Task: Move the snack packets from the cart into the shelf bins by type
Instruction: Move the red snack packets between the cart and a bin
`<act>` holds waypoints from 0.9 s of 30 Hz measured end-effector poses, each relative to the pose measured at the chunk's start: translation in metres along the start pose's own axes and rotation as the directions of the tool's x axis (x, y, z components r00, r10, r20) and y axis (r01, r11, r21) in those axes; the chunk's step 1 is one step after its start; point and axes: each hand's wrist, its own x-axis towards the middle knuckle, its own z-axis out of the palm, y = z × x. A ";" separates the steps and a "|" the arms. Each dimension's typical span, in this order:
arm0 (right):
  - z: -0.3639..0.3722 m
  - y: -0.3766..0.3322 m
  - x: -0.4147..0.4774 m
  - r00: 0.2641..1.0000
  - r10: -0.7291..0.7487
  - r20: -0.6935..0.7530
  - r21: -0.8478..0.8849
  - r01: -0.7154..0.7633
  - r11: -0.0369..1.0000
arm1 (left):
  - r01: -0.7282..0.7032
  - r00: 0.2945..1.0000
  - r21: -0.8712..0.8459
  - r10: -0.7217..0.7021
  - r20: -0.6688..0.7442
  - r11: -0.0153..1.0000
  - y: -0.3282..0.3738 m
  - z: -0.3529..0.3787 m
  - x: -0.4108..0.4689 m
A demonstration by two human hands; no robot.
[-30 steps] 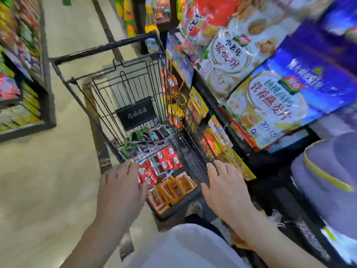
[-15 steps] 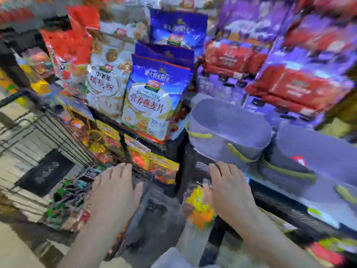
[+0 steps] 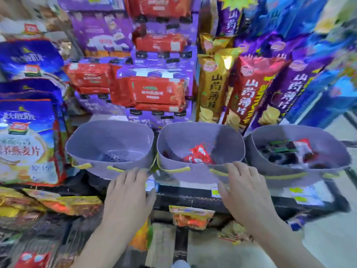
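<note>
bins [image 3: 173, 140], chip pks [image 3: 251, 89] "山药薄片", oat bag [image 3: 25, 144] "燕麦片"

Black shelf [image 3: 193, 198], mid-frame: 3 grey bins are set side by side on it (left bin [image 3: 100, 172], ctr bin [image 3: 199, 177], right bin [image 3: 289, 181]); oat bags [image 3: 25, 144] are stood far left.

This is a shop, a grocery aisle with retail shelving stocked in multiples. Large blue oatmeal bags [image 3: 25, 144] stand at the left, stacked red biscuit packs [image 3: 154, 91] at centre top, and tall yam-chip packets [image 3: 214, 88] at upper right. Price labels [image 3: 303, 192] line the black shelf edge [image 3: 193, 198] below three grey bins [image 3: 173, 136].
</note>
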 end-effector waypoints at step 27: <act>0.126 0.013 0.237 0.642 -0.048 0.765 0.095 -0.038 0.995 | -0.203 0.977 -0.073 0.198 -0.074 0.976 0.012 0.085 0.218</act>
